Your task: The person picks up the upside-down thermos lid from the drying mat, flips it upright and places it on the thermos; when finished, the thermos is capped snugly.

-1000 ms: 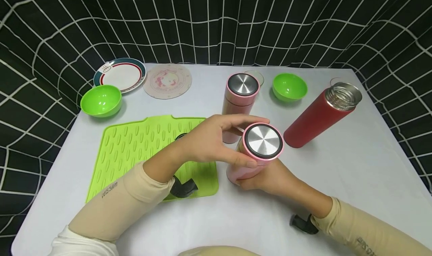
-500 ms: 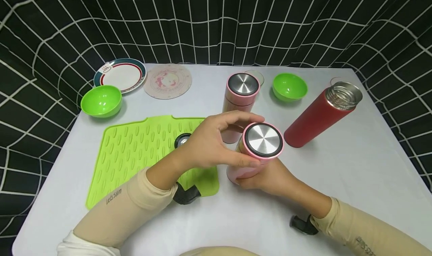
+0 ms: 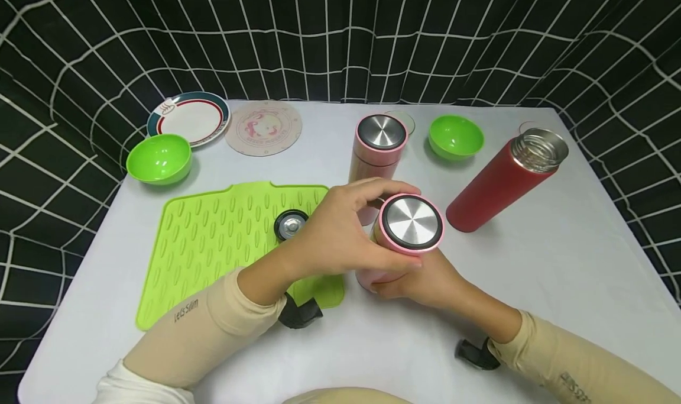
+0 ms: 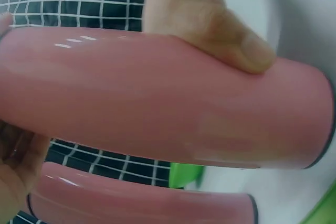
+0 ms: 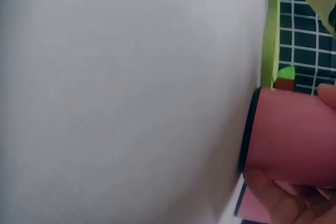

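A pink thermos (image 3: 412, 222) with a brushed-steel lid top stands upright at the table's middle, between both hands. My left hand (image 3: 346, 232) grips it round the top, thumb in front and fingers behind. Lower down, my right hand (image 3: 433, 280) grips the body. In the left wrist view the thermos body (image 4: 157, 93) fills the middle. The right wrist view has its dark base rim and pink lower part (image 5: 294, 135) on the white table. Just behind stands a second pink thermos (image 3: 379, 144), partly hidden by my left hand.
Right of the thermoses stands an open red flask (image 3: 500, 188). A round black-and-silver piece (image 3: 291, 223) lies on the green mat (image 3: 202, 232) at left. Green bowls (image 3: 159, 158), a plate (image 3: 191, 120) and a round pink-printed mat (image 3: 264, 128) sit farther back.
My left hand has turned about the thermos top, its thumb sliding right across the front and its forearm shifting right. The black-and-silver piece has come into sight. My right hand stays put.
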A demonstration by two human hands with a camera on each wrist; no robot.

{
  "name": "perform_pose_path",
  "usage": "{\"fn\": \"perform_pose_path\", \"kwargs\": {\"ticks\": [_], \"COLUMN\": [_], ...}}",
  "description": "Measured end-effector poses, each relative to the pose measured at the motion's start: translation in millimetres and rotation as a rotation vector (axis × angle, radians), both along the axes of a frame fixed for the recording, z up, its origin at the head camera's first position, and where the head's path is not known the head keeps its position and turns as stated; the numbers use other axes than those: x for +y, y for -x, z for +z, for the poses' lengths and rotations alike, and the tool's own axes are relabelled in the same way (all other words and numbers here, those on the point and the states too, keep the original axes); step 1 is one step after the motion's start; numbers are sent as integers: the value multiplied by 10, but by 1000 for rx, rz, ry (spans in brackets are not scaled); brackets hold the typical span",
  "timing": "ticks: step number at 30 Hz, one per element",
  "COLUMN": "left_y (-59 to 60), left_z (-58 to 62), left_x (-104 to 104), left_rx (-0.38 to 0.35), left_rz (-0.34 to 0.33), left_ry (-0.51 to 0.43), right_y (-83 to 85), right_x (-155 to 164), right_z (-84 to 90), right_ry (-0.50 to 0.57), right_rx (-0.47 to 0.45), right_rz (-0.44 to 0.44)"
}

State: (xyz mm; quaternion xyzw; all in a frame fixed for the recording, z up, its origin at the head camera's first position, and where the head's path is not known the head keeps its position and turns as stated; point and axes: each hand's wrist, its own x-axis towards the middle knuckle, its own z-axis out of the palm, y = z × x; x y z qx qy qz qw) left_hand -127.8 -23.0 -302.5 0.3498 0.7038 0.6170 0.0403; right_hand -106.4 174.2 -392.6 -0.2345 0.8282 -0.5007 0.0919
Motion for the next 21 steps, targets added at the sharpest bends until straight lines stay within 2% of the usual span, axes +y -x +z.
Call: {"fn": "perform_pose_path", "kwargs": {"ticks": [2,5,8,11,15,18,21], "left_y": [14,10,-27,-71,-49,62,197], "left_z": [-3,-3,26,60,-13,-123,-266], "left_x": [-18,-35,-85,-244,-606,-886,-1068], "left_rx": [-56,-50,43,111,108,80,44], "left_rz": [-41,-41,3,70,174,244,288], "left_ry": [-6,30,96,127,132,261,527], "right_y": [6,4,-19,-59,-75,20,138], "right_x": [-11,-23,-12,56,255,367,398], "right_z": [-8,-16,-10,-3,-1,67,125], "right_ry": [-2,1,25,45,64,23,-72], "right_rx": [18,29,11,-11,-27,-41,-76], "right_rz": [9,15,7,-43,-140,-219,-330]}}
